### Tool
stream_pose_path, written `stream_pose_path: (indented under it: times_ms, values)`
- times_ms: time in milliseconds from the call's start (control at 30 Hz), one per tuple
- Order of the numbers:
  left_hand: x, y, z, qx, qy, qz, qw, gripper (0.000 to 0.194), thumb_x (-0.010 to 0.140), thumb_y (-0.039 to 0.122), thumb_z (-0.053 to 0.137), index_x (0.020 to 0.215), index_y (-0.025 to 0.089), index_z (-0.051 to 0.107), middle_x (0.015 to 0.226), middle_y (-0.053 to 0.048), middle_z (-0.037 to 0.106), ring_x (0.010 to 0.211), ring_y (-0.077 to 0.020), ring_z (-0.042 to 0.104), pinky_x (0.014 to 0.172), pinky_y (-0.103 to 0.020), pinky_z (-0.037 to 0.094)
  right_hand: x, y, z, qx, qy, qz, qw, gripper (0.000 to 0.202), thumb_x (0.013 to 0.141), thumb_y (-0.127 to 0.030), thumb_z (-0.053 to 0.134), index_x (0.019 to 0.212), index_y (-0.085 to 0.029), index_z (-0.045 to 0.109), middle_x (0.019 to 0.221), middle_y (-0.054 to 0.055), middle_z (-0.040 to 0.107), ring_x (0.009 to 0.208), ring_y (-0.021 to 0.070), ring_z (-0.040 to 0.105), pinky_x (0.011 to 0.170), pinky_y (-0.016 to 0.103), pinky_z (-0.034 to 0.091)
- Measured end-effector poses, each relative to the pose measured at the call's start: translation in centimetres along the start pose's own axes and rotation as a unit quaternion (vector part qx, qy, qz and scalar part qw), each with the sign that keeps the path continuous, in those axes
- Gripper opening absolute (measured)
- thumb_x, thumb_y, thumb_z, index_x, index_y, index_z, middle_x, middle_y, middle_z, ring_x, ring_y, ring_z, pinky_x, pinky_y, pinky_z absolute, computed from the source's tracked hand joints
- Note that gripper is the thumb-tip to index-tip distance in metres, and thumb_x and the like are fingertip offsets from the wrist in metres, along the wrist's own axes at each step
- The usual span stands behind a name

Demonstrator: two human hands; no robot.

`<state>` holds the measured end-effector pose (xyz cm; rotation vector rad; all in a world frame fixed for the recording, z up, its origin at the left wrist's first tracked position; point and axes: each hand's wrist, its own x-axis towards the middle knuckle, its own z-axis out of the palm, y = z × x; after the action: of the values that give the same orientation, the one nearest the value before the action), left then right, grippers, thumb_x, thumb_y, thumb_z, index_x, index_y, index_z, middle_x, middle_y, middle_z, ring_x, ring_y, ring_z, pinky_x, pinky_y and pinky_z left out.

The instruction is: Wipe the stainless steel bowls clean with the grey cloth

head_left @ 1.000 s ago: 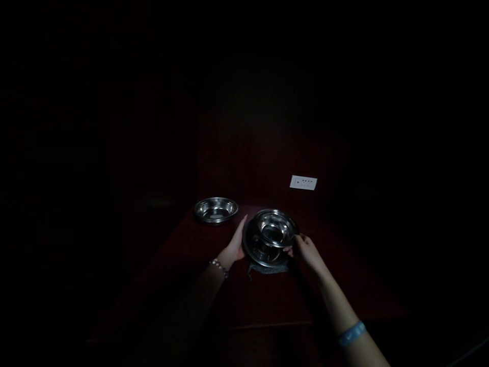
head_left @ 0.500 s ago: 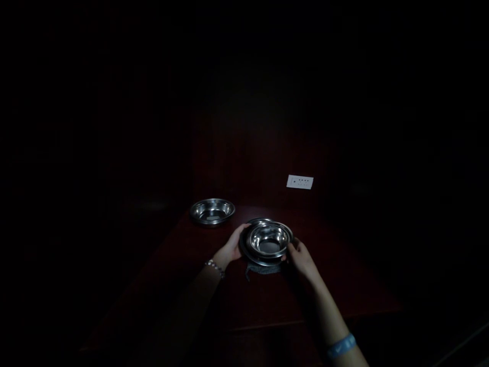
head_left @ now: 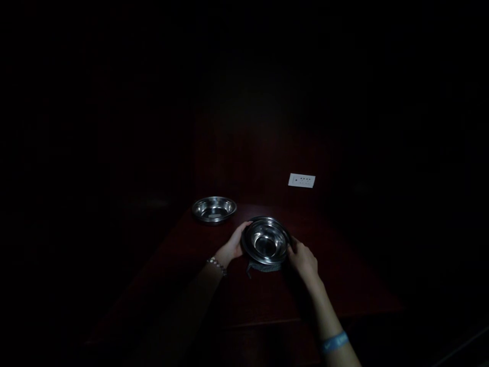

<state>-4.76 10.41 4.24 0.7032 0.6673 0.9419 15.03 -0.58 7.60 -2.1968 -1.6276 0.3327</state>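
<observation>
A shiny round metal bowl (head_left: 266,245) sits nested inside a slightly wider metal bowl (head_left: 249,251), whose dark rim shows along the left and top. My left hand (head_left: 234,246) is closed on the wider bowl's left side, thumb on its rim. At the right edge of the pair, my right hand (head_left: 304,260) grips the inner bowl's rim; whether its hidden fingers also touch the outer bowl cannot be seen. A grey-blue cloth (head_left: 264,267) sticks out beneath the bowls.
Another metal bowl (head_left: 214,209) stands at the back left of the dark red table (head_left: 183,250). On the wall behind is a white socket panel (head_left: 301,180). The table's front edge runs below my hands, and the surroundings are very dark.
The smaller bowl has settled lower into the wider one and lines up with it more closely. Both hands keep their hold, and the view has shifted slightly.
</observation>
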Motion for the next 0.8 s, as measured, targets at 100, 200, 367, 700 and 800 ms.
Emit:
stream_pose_path:
  times_ms: [100,200,367,700,800]
  values:
    - [-0.2,0.0,0.1,0.003,0.004,0.002,1.0,0.027,0.082,0.043,0.06,0.089,0.018,0.067,0.085,-0.009,0.072,0.091,-0.0259,0.065,0.092,-0.039,0.048,0.0,0.0,0.1,0.005,-0.002,0.009,1.0,0.052,0.096,-0.045,0.035,0.145,-0.028,0.04,0.124,0.012,0.064,0.113,0.0253,0.061,0.093,0.036,0.043]
    - [-0.3,0.0,0.2,0.009,-0.001,0.014,1.0,0.029,0.082,0.043,0.059,0.091,0.017,0.067,0.088,-0.01,0.072,0.094,-0.0272,0.065,0.093,-0.04,0.047,0.4,0.7,0.9,0.062,0.017,0.022,0.998,0.058,0.094,-0.048,0.039,0.146,-0.022,0.037,0.119,0.015,0.066,0.108,0.026,0.063,0.091,0.037,0.045]
    - [0.0,-0.1,0.0,0.011,-0.021,0.031,0.999,0.035,0.084,0.046,0.056,0.097,0.015,0.067,0.093,-0.013,0.072,0.099,-0.0297,0.064,0.096,-0.044,0.045,1.1,1.8,3.3,0.395,-0.078,-0.023,0.915,0.053,0.095,-0.052,0.035,0.13,-0.013,0.046,0.063,0.005,0.067,0.051,0.0179,0.061,0.05,0.026,0.046]
    - [0.0,-0.2,0.2,-0.029,-0.042,-0.004,0.999,0.045,0.084,0.055,0.056,0.101,0.014,0.067,0.089,-0.01,0.073,0.098,-0.0274,0.065,0.101,-0.041,0.043,1.4,1.6,3.0,0.588,-0.26,0.048,0.764,0.044,0.096,-0.05,0.043,0.105,-0.009,0.058,0.062,0.009,0.068,0.049,0.0134,0.064,0.042,0.018,0.049]
    - [-0.1,-0.1,0.2,-0.032,-0.076,-0.012,0.996,0.06,0.084,0.064,0.048,0.11,0.012,0.065,0.095,-0.012,0.074,0.105,-0.0294,0.063,0.104,-0.043,0.041,1.5,1.4,3.2,0.589,-0.209,0.037,0.78,0.042,0.097,-0.046,0.041,0.103,-0.008,0.06,0.06,0.009,0.067,0.049,0.0142,0.064,0.044,0.02,0.051]
